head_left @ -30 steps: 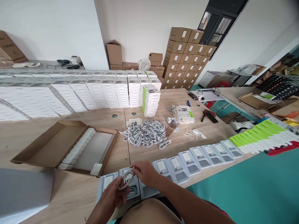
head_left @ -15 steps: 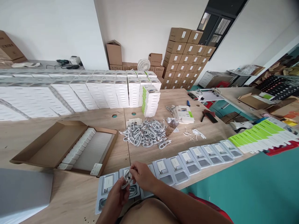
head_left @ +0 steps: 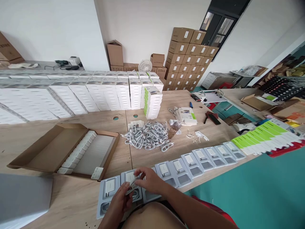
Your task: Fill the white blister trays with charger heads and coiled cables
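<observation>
A coiled grey-white USB cable (head_left: 132, 185) is pinched in my left hand (head_left: 121, 197), above the front row of trays. Beside it, my right hand (head_left: 150, 182) has thumb and forefinger apart, the thumb tip at the coil's edge; whether it touches is hard to tell. Beneath my hands lies a grey plastic tray (head_left: 122, 178) with a white charger and a coiled cable in it. The leftmost tray (head_left: 101, 194) also holds a charger and a coiled cable. Farther right, several trays (head_left: 182, 168) show a charger above a bare compartment. My right hand partly covers one tray.
A heap of cables (head_left: 149, 135) lies mid-table. To its left stands an open carton (head_left: 69, 149) of white chargers. Stacked white boxes (head_left: 105, 93) line the back. Green-and-white boxes (head_left: 264, 136) sit at the right edge. A phone (head_left: 214, 119) lies behind the trays.
My right hand's thumb and forefinger have parted from their pinch on the cable. The coil stays in my left hand and now sits slightly lower and flatter.
</observation>
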`<state>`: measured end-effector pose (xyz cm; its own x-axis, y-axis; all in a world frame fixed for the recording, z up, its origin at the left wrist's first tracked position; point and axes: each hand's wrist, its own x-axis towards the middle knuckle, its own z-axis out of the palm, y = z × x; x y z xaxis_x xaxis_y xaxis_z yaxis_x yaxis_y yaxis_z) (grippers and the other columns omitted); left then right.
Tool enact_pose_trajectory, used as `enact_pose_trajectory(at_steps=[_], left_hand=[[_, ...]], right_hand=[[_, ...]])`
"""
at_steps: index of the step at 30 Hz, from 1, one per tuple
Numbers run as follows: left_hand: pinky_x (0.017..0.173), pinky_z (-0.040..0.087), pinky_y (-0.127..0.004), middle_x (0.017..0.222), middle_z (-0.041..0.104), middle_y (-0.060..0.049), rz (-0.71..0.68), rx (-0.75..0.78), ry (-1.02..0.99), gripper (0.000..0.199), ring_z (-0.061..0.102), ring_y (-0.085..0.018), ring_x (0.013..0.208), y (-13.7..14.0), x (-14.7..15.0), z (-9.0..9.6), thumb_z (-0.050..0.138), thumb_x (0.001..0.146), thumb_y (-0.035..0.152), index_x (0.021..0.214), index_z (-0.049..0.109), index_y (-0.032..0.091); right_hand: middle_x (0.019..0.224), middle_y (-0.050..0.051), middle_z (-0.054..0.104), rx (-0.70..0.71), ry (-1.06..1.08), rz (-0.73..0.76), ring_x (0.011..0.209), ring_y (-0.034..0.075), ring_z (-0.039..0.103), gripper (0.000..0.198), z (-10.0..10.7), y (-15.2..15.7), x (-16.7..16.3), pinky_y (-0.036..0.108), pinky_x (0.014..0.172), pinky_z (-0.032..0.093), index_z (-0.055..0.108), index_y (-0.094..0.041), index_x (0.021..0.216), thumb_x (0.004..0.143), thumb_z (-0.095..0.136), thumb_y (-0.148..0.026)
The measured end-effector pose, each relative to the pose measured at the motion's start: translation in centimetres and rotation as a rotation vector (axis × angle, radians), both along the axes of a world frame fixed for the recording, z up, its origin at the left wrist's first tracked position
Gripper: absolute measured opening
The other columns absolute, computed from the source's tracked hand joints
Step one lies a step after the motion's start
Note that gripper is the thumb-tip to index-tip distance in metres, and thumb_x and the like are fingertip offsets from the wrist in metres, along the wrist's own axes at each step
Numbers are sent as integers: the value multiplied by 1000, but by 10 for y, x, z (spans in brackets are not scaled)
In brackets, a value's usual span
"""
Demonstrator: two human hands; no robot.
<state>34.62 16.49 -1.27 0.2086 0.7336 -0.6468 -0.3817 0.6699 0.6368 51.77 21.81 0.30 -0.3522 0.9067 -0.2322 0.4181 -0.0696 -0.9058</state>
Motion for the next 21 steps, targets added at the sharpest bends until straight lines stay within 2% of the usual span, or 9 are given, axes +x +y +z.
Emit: enact_pose_trajectory(at_steps=[2,4,7,10,12,16,18,21], left_hand=[[44,15,-18,63,50,6,-79,29,58,40,37,-4,45,-1,0,2,66,77,56,81,51,20],[45,18,-18,63,50,6,-183,54,110,40,39,-5,47,-2,2,1,63,80,58,82,52,20],[46,27,-20,68,57,2,-358,128,192,40,49,-11,52,1,7,-7,57,83,59,87,57,19],[53,39,-25,79,64,-4,-483,230,352,45,60,-20,69,7,8,-18,54,85,57,109,59,19],[63,44,-28,84,65,-4,-538,315,482,42,61,-22,78,11,6,-24,50,88,53,113,59,20],[79,44,-31,91,65,-4,-691,522,711,19,60,-21,86,18,7,-36,50,89,34,96,62,21],[82,44,-33,94,65,-4,-805,625,811,12,59,-21,90,21,15,-45,56,86,25,93,63,19],[88,45,-41,100,65,-5,-1025,768,914,13,59,-22,98,26,34,-61,66,83,27,90,65,16]], right_hand=[[80,-2,67,-35,11,86,70,11,58,15,-1,2,10,21,64,45,70,-21,89,76,69,-28],[70,-3,65,-66,-6,140,65,11,56,11,-5,2,22,20,59,43,71,-20,85,76,69,-27],[68,-4,65,-93,-67,198,62,11,57,13,-19,-2,43,19,55,42,72,-21,88,75,70,-23],[69,-3,67,-78,-188,216,64,12,59,13,-40,-11,67,19,56,42,72,-21,88,75,69,-21],[71,-1,67,-44,-292,211,65,14,60,13,-56,-19,80,20,58,43,72,-19,88,76,67,-20],[91,2,69,89,-463,261,81,17,63,14,-85,-35,94,25,70,43,71,-20,90,77,65,-18],[98,3,68,167,-522,321,87,19,61,11,-97,-40,93,27,74,42,71,-20,86,79,63,-19],[96,6,67,269,-595,394,90,21,58,15,-110,-45,88,31,77,40,70,-18,80,86,56,-21]])
